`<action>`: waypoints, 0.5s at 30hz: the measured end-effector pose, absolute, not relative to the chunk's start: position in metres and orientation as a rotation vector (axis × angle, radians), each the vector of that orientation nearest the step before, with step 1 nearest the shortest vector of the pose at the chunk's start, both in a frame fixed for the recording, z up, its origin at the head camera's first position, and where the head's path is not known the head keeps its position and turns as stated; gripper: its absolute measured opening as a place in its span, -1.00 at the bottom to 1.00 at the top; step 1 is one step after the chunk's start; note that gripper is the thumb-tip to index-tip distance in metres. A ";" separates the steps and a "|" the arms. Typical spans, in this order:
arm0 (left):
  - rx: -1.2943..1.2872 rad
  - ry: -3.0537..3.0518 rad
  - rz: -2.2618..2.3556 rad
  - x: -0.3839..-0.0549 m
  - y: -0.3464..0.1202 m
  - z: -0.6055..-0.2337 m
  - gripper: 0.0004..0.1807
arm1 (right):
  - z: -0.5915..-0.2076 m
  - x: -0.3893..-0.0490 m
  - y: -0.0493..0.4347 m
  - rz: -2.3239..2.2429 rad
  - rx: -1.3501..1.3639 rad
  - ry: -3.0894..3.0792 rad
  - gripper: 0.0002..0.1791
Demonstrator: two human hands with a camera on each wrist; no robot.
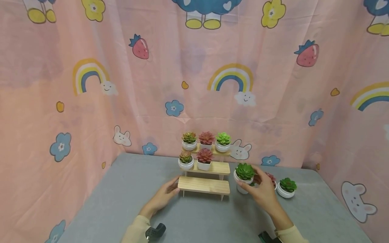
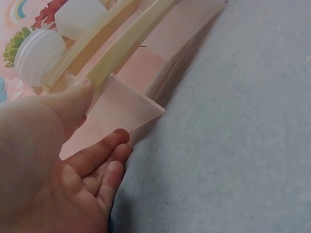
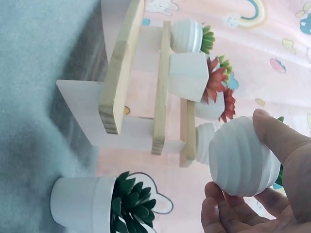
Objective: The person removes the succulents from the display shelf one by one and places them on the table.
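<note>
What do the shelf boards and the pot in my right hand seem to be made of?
The shelf boards look like pale, matte wood: grain shows on their ends. The pot in your right hand seems ceramic, perhaps plastic: its ridged white surface looks smooth and matte.

no text, label, brand, number or sign can be read in any of the three views.
</note>
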State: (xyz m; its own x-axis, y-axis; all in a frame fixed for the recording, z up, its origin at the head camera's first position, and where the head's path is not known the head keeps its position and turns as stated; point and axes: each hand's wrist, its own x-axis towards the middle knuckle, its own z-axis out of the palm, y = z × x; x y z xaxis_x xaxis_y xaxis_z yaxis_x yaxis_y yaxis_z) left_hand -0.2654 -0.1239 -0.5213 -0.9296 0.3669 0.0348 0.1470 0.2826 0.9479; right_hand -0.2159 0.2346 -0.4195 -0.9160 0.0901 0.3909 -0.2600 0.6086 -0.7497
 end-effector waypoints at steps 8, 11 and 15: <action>0.508 2.362 1.693 -0.267 -0.126 -0.525 -0.33 | -0.419 -0.209 0.250 1.275 0.153 -2.496 -0.23; 0.516 2.362 1.686 -0.268 -0.126 -0.526 -0.32 | -0.419 -0.208 0.255 1.268 0.127 -2.575 -0.19; 0.513 2.363 1.687 -0.269 -0.127 -0.526 -0.32 | -0.420 -0.209 0.258 1.250 0.102 -2.636 -0.16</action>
State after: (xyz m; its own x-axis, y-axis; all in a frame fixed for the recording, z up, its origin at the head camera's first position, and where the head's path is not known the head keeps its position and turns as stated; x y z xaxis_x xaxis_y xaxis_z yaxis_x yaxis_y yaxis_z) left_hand -0.2694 -0.1271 -0.5262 -0.9212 0.3865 0.0434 0.1665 0.2911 0.9421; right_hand -0.2089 0.2582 -0.4200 -0.9729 0.0322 0.2290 -0.1569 0.6354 -0.7561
